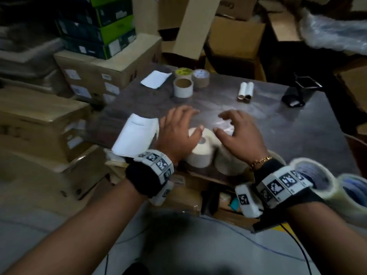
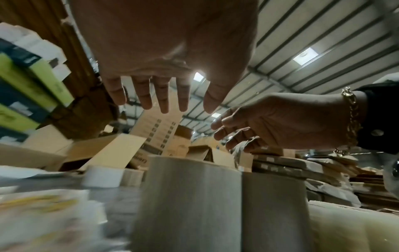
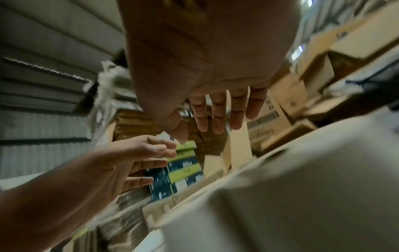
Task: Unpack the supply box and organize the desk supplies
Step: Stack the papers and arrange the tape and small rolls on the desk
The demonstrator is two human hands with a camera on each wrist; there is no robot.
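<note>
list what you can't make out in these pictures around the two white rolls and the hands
- Head view: right hand covers the right white roll; contact unclear.
- Head view: left hand hides part of the left white roll.
- Head view: clear tape rolls cut off by the right edge.
- Left wrist view: packet blurred, unreadable.

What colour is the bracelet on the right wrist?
Gold chain bracelet; the left wrist view shows it best.

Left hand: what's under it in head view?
Under the left hand stands a cream tape roll on the table, with a second roll beside it. Whether the palm touches the roll is hidden.
</note>
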